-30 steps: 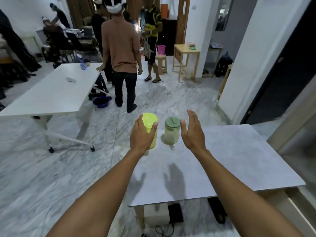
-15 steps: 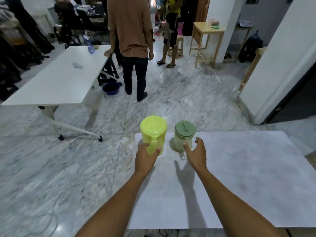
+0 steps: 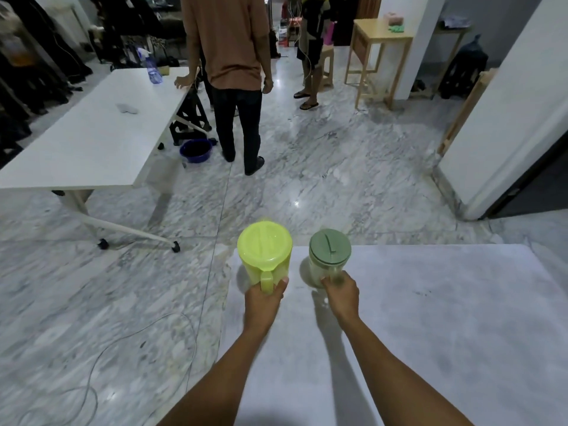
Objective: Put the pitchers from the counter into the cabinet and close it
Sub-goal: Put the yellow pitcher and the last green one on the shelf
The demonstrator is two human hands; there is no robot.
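Observation:
Two pitchers stand at the far left corner of the grey marble counter [image 3: 430, 318]. The left one is a lime-yellow pitcher [image 3: 264, 250] with a matching lid. My left hand [image 3: 264, 298] is closed around its handle. To its right stands a clear pitcher with a sage-green lid [image 3: 329, 252]. My right hand [image 3: 341, 295] is wrapped on its handle on the near side. Both pitchers are upright. No cabinet is in view.
A long white table on wheels [image 3: 92, 139] stands to the left across the marble floor. A person in a brown shirt [image 3: 230, 56] stands beyond the counter, another further back. A blue basin [image 3: 196, 150] sits on the floor. A cable [image 3: 123, 348] trails at lower left.
Both hands came down from hovering open near the pitchers and closed on the handles. The view tilted down and moved closer to the counter.

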